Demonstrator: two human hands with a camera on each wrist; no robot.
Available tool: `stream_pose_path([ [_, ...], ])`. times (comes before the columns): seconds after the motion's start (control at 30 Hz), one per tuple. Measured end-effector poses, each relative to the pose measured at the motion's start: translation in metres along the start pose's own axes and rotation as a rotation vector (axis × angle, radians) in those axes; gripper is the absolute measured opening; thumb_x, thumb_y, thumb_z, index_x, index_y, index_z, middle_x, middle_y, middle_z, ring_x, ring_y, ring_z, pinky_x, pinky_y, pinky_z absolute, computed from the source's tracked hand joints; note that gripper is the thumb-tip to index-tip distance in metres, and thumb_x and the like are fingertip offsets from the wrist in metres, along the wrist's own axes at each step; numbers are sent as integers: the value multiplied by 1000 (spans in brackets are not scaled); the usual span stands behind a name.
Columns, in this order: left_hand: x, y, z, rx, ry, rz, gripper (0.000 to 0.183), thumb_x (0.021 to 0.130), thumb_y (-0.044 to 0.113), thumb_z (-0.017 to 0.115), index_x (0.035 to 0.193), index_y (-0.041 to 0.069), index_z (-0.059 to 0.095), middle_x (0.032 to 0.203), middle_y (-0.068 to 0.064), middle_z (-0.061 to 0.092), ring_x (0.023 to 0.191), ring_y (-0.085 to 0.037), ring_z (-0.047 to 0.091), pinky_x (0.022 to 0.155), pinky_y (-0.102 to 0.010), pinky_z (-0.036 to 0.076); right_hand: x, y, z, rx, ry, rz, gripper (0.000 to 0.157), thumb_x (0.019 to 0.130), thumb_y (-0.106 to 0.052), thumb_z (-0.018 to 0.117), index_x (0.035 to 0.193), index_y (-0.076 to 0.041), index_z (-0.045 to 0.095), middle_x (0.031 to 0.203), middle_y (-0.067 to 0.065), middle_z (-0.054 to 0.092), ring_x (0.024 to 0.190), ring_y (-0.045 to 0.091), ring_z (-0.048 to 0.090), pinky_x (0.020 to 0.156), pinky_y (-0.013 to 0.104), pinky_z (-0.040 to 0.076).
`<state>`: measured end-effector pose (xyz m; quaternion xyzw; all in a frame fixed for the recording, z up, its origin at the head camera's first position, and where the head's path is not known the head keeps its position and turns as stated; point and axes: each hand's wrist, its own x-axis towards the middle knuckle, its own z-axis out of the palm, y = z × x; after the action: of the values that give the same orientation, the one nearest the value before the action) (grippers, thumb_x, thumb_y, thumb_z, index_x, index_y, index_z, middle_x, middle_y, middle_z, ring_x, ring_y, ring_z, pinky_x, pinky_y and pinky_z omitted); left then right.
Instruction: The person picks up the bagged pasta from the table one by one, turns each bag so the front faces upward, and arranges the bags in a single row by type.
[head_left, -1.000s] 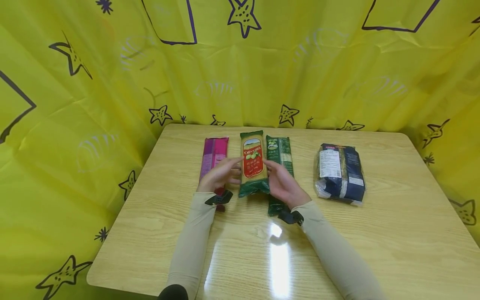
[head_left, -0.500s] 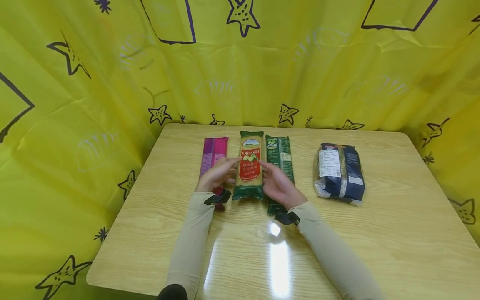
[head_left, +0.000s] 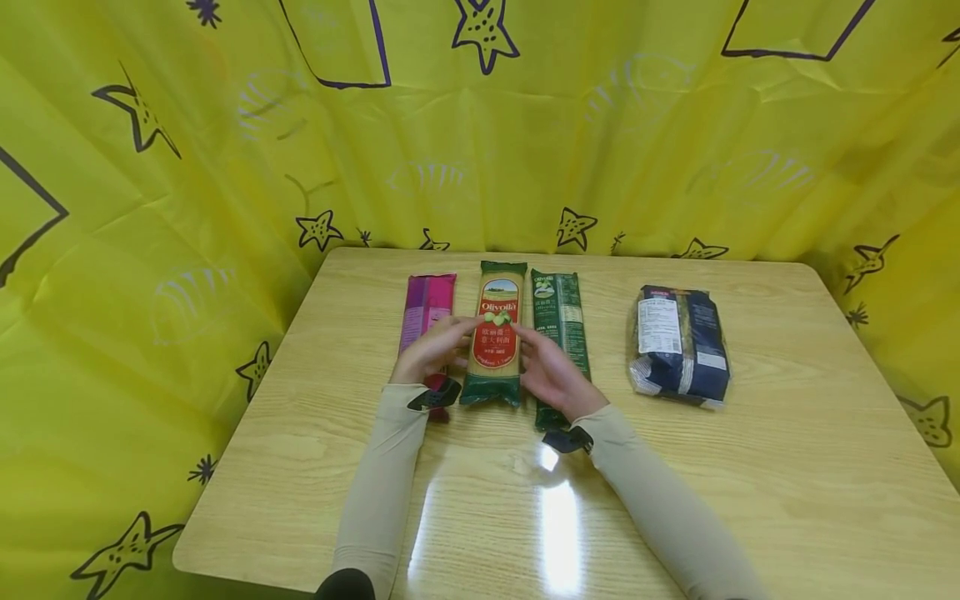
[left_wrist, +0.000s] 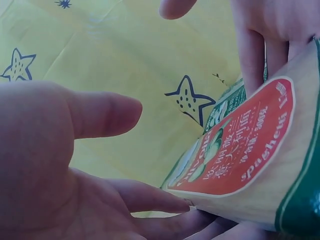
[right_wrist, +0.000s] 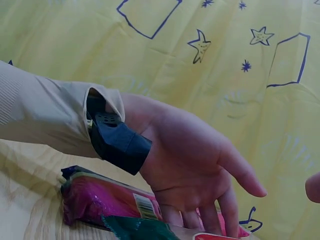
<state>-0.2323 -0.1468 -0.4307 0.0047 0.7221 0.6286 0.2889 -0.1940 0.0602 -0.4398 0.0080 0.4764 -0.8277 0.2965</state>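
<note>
A green-ended spaghetti packet [head_left: 498,362] with a red label lies face up between my hands. My left hand [head_left: 433,348] touches its left side; in the left wrist view those fingers [left_wrist: 150,197] reach straight along and under its edge, thumb held away. On the opposite side, my right hand [head_left: 557,373] has its fingers against the packet's edge, also fairly straight. In the right wrist view, my left palm [right_wrist: 190,160] faces the packet, fingertips hidden behind it. A pink packet [head_left: 431,297] lies beneath my left hand, and a dark green packet [head_left: 564,325] beneath my right.
A dark blue bag [head_left: 701,342] with a white label sits farther right on the wooden table [head_left: 795,467]. Yellow curtain [head_left: 480,167] with drawn stars hangs behind the table and at both sides.
The spaghetti packet has shifted slightly left and toward me, turning from a slight tilt to nearly straight. My right hand has followed it leftward; my left hand has barely moved.
</note>
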Motion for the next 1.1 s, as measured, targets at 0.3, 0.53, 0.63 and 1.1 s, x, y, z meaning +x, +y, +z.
stream_pose_path([
  [0.3, 0, 0, 2, 29, -11, 14, 52, 112, 36, 42, 147, -2, 52, 139, -23, 64, 127, -35, 64, 90, -38, 63, 2, 2, -2, -26, 20, -5, 63, 112, -33, 33, 165, -6, 11, 173, 17, 4, 161, 37, 1, 129, 66, -1],
  [0.53, 1, 0, 4, 48, -12, 8, 52, 112, 35, 42, 148, -2, 50, 141, -23, 63, 129, -36, 64, 97, -42, 61, 3, 0, -2, -27, 29, -35, 60, 113, -31, 32, 163, -3, 15, 172, 17, 12, 159, 35, 11, 130, 62, 13],
  [0.63, 1, 0, 4, 73, -4, 6, 54, 112, 37, 42, 149, -1, 49, 142, -22, 62, 129, -36, 64, 97, -42, 61, 2, 0, -2, -33, 31, -40, 60, 113, -30, 31, 164, -2, 14, 173, 16, 9, 161, 34, 7, 130, 63, 10],
  [1.1, -3, 0, 2, 203, 56, -23, 62, 109, 42, 46, 156, 0, 41, 146, -22, 60, 136, -37, 58, 104, -46, 57, 2, -7, -8, -13, 49, -60, 63, 113, -28, 29, 165, -3, 3, 174, 19, -9, 163, 35, -9, 132, 57, -1],
])
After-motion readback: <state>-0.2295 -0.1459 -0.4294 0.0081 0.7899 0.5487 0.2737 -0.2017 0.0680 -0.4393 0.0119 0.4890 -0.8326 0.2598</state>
